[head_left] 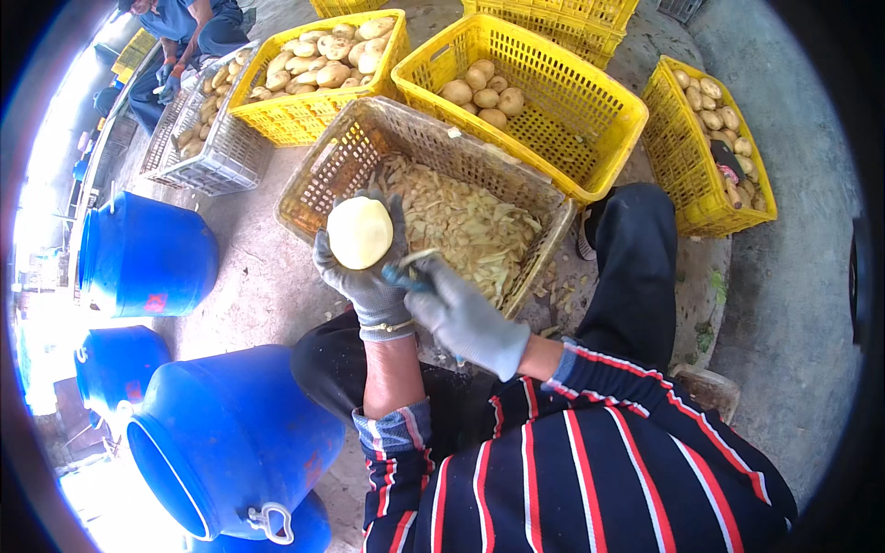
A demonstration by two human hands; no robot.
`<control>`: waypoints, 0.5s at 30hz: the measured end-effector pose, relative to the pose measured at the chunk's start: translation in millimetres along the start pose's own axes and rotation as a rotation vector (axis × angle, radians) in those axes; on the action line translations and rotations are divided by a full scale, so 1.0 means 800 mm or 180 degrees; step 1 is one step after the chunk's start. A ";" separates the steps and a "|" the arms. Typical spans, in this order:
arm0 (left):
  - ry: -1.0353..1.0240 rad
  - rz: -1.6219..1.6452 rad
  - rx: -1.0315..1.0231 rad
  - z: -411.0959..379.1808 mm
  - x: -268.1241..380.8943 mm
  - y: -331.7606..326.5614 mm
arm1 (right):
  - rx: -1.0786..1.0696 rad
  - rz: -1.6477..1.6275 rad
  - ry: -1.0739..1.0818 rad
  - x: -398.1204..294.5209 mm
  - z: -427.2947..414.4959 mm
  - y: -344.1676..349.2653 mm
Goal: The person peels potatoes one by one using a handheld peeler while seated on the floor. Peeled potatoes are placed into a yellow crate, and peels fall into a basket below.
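Observation:
In a grey knit glove, my left hand [377, 297] cups a round, pale peeled potato [359, 233] over the near left side of a dirty plastic crate [332, 166]. Pale peelings [463, 228] cover much of that crate's floor. My right hand [467, 318], gloved too, grips a small hand tool with a blue handle, apparently a peeler [408, 273]; its head is partly hidden by my fingers. The tool lies close to the left palm, below and right of the potato. A thin cord circles my left wrist.
Beyond the peelings stands a yellow crate [588, 114] with several unpeeled potatoes [484, 93]. Fuller yellow crates stand left [297, 117] and right [691, 173]. Blue barrels [242, 408] flank my left leg. A person [187, 34] works beside a grey crate [235, 148] at upper left.

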State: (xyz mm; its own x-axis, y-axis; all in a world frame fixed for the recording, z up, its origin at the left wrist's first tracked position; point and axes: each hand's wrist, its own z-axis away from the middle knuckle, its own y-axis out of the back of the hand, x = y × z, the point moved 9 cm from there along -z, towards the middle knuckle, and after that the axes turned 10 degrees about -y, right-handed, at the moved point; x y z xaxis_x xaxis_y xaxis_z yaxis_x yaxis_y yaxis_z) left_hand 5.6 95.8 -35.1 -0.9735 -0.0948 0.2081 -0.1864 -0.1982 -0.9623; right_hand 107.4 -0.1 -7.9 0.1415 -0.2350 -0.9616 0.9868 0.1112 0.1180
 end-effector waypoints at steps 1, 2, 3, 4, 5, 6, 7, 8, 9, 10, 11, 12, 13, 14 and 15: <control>-0.0014 -0.0053 -0.0238 0.005 0.001 -0.010 | -0.0076 -0.0533 -0.0283 -0.004 -0.009 0.016; -0.0026 -0.0107 -0.0477 0.010 -0.001 -0.019 | -0.0146 -0.1065 -0.0568 -0.012 -0.017 0.027; -0.0020 -0.0147 -0.0743 0.015 -0.008 -0.033 | -0.0006 -0.1578 -0.0744 -0.036 -0.018 0.044; -0.0233 -0.0296 -0.0884 0.014 -0.012 -0.038 | -0.0115 -0.1706 -0.0783 -0.029 -0.032 0.043; -0.0166 -0.0465 -0.0969 0.019 -0.020 -0.043 | -0.0225 -0.1835 -0.0821 -0.019 -0.042 0.041; -0.0094 -0.0631 -0.1072 0.025 -0.027 -0.054 | -0.0277 -0.1863 -0.0822 -0.019 -0.045 0.042; -0.0025 -0.0798 -0.1176 0.031 -0.035 -0.065 | -0.0331 -0.1890 -0.0824 -0.020 -0.046 0.044; -0.0079 -0.1033 -0.1177 0.035 -0.037 -0.075 | -0.0387 -0.1916 -0.0826 -0.023 -0.048 0.046; -0.0181 -0.1551 -0.1211 0.038 -0.035 -0.077 | -0.0170 -0.1639 -0.0577 -0.032 -0.046 0.061; -0.0285 -0.2070 -0.1235 0.039 -0.031 -0.076 | 0.0036 -0.1357 -0.0327 -0.046 -0.042 0.077; -0.0112 -0.1722 -0.1183 0.040 -0.034 -0.072 | 0.0232 -0.1072 -0.0077 -0.058 -0.039 0.090; 0.0055 -0.1377 -0.1129 0.045 -0.038 -0.072 | 0.0737 -0.0295 0.1085 -0.070 -0.038 0.102; 0.0233 -0.1285 -0.0899 0.040 -0.040 -0.051 | 0.0590 0.0065 0.1062 -0.070 -0.038 0.093; 0.0405 -0.1187 -0.0672 0.031 -0.044 -0.026 | 0.0438 0.0424 0.1044 -0.069 -0.035 0.086; 0.0594 -0.1097 -0.0453 0.027 -0.048 -0.018 | 0.0302 0.0766 0.1023 -0.066 -0.033 0.082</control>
State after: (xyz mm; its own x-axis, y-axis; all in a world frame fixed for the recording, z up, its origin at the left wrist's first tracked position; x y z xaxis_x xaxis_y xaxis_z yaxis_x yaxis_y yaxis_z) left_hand 48.8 81.2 -25.3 -0.8558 0.1346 0.4994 -0.5092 -0.0494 -0.8592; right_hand 162.2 45.4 44.0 0.3521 0.1022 -0.9304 0.9335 0.0333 0.3570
